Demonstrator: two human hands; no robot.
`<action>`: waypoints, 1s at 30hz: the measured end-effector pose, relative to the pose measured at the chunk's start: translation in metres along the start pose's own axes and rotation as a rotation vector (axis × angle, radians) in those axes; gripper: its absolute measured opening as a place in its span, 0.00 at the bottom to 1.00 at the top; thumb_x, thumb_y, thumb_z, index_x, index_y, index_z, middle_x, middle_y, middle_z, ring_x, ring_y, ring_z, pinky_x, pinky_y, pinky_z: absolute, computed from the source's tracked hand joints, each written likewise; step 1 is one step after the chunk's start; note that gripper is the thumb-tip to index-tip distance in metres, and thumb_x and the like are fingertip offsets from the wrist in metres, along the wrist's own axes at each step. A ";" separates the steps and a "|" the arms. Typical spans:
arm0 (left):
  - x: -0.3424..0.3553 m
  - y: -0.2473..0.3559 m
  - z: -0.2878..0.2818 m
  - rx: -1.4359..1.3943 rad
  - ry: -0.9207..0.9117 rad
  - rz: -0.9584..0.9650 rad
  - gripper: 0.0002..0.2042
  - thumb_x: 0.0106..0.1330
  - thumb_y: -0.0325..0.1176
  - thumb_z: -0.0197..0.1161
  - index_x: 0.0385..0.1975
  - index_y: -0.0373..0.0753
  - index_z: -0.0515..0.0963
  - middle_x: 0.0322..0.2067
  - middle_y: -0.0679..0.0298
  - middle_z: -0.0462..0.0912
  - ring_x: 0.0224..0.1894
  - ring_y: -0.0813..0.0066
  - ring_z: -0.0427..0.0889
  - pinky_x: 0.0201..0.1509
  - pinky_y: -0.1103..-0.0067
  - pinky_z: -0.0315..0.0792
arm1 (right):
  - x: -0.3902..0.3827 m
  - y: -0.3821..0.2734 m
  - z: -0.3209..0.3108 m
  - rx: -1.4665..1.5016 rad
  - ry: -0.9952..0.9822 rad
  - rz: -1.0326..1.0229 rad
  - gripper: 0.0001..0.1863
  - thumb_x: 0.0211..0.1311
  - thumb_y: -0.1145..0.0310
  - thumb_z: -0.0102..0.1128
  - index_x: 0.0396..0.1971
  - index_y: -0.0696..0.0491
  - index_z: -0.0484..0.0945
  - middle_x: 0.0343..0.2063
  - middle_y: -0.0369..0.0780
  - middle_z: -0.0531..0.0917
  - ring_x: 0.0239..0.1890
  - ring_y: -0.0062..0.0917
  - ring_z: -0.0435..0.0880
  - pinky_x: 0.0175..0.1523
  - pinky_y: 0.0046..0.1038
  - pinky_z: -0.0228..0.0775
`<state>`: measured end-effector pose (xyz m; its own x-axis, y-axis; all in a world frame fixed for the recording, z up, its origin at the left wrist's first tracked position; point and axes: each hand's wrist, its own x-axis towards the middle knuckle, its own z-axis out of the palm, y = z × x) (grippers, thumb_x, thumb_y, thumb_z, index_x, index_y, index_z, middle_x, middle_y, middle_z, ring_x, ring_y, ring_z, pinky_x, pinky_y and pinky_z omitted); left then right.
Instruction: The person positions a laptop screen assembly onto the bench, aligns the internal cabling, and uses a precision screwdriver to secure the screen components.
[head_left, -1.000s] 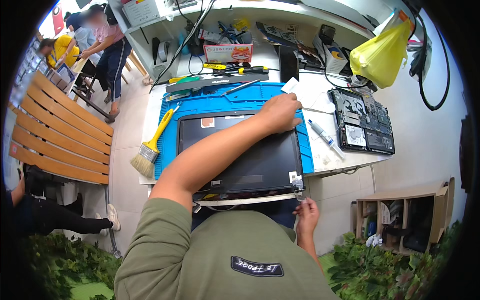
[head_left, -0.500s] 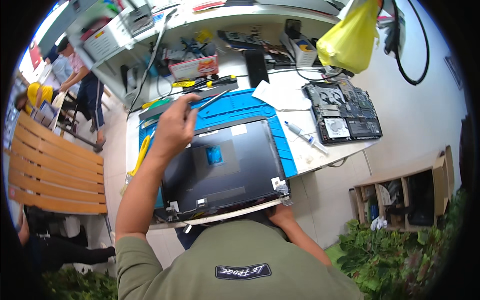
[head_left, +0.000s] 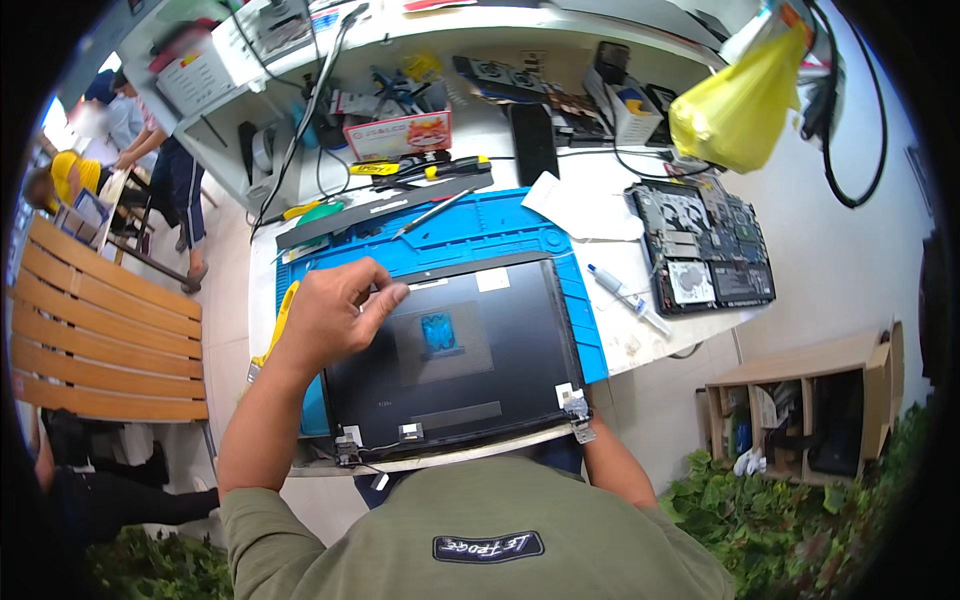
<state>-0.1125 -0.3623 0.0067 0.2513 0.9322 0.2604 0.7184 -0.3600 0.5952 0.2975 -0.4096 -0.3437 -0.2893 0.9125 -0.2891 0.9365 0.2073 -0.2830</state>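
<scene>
A black laptop display lid lies outer side up on a blue repair mat. A square patch with a blue centre sits near its middle. My left hand hovers over the lid's upper left part, fingers curled and thumb near the index finger; anything pinched there is too small to make out. My right forearm reaches to the lid's lower right corner, by the metal hinge; the fingers are hidden below the lid. A slim pen-like tool rests on the mat beyond the lid.
An opened laptop base sits at right, with a syringe and white paper beside it. Behind stand a phone and a box of tools. A yellow bag hangs upper right. People are at the far left.
My left hand has drawn back from beside the pen-like tool to over the lid. My right hand has slipped further out of sight. The view has shifted slightly.
</scene>
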 end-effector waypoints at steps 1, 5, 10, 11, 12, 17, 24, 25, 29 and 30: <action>-0.006 -0.001 -0.006 0.030 -0.007 0.028 0.09 0.72 0.32 0.76 0.33 0.36 0.83 0.24 0.61 0.83 0.22 0.76 0.79 0.28 0.77 0.70 | 0.007 -0.001 -0.003 -0.005 -0.008 -0.002 0.43 0.70 0.37 0.59 0.78 0.47 0.71 0.80 0.49 0.67 0.79 0.61 0.61 0.73 0.76 0.56; -0.032 -0.003 -0.026 0.056 0.012 0.043 0.07 0.66 0.30 0.79 0.36 0.38 0.87 0.27 0.62 0.84 0.23 0.72 0.80 0.29 0.76 0.71 | 0.020 0.002 -0.015 -0.020 -0.033 0.009 0.42 0.70 0.38 0.59 0.77 0.48 0.72 0.79 0.50 0.68 0.78 0.61 0.62 0.73 0.74 0.57; -0.051 -0.010 -0.046 0.054 0.054 -0.038 0.09 0.66 0.31 0.80 0.40 0.39 0.87 0.30 0.63 0.87 0.26 0.71 0.85 0.32 0.76 0.76 | 0.025 0.013 -0.026 -0.023 -0.042 0.052 0.41 0.71 0.38 0.59 0.75 0.48 0.73 0.78 0.50 0.69 0.77 0.60 0.64 0.72 0.73 0.59; -0.051 -0.012 -0.049 0.055 0.063 -0.039 0.08 0.66 0.30 0.80 0.40 0.38 0.87 0.31 0.62 0.87 0.27 0.71 0.85 0.33 0.76 0.77 | 0.023 0.013 -0.027 -0.026 -0.042 0.055 0.41 0.71 0.39 0.59 0.75 0.49 0.73 0.77 0.50 0.69 0.76 0.60 0.64 0.72 0.72 0.59; -0.051 -0.013 -0.051 0.055 0.072 -0.039 0.08 0.66 0.30 0.80 0.40 0.38 0.87 0.31 0.62 0.87 0.27 0.70 0.86 0.33 0.76 0.78 | 0.021 0.014 -0.028 -0.025 -0.041 0.059 0.40 0.71 0.39 0.59 0.75 0.49 0.73 0.77 0.51 0.69 0.76 0.60 0.64 0.72 0.72 0.60; -0.025 -0.017 -0.059 0.034 0.068 0.021 0.11 0.67 0.28 0.78 0.45 0.35 0.87 0.39 0.57 0.89 0.37 0.66 0.89 0.44 0.74 0.82 | -0.002 0.016 -0.017 -0.005 -0.026 0.097 0.39 0.71 0.39 0.59 0.74 0.49 0.74 0.76 0.51 0.71 0.75 0.59 0.66 0.71 0.70 0.61; 0.100 -0.071 -0.035 0.410 0.218 0.147 0.24 0.69 0.33 0.75 0.63 0.36 0.81 0.59 0.52 0.85 0.58 0.50 0.86 0.62 0.64 0.81 | -0.042 0.003 -0.003 0.029 -0.014 0.118 0.38 0.71 0.40 0.59 0.72 0.50 0.76 0.74 0.52 0.72 0.73 0.59 0.68 0.70 0.68 0.63; 0.122 -0.087 -0.030 0.482 0.252 0.146 0.25 0.68 0.33 0.75 0.65 0.37 0.80 0.59 0.52 0.84 0.60 0.48 0.85 0.64 0.62 0.81 | -0.047 0.002 -0.002 0.036 -0.014 0.119 0.38 0.71 0.41 0.59 0.72 0.50 0.76 0.74 0.52 0.72 0.73 0.59 0.69 0.70 0.67 0.64; 0.173 -0.130 -0.018 0.688 0.221 -0.006 0.21 0.66 0.31 0.75 0.60 0.39 0.84 0.55 0.54 0.86 0.59 0.50 0.85 0.62 0.60 0.82 | -0.051 0.003 0.001 0.049 -0.003 0.132 0.37 0.72 0.41 0.59 0.71 0.51 0.77 0.73 0.52 0.73 0.72 0.58 0.70 0.70 0.66 0.65; 0.177 -0.134 -0.016 0.677 0.240 0.001 0.19 0.66 0.31 0.74 0.57 0.40 0.85 0.54 0.55 0.86 0.58 0.51 0.85 0.61 0.60 0.82 | -0.052 0.004 0.002 0.049 -0.004 0.137 0.37 0.72 0.41 0.59 0.71 0.51 0.77 0.73 0.53 0.74 0.72 0.58 0.71 0.70 0.66 0.65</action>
<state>-0.1747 -0.1496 -0.0149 0.1585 0.8698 0.4673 0.9825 -0.1859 0.0126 0.3159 -0.4570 -0.3313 -0.1608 0.9296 -0.3318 0.9564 0.0636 -0.2851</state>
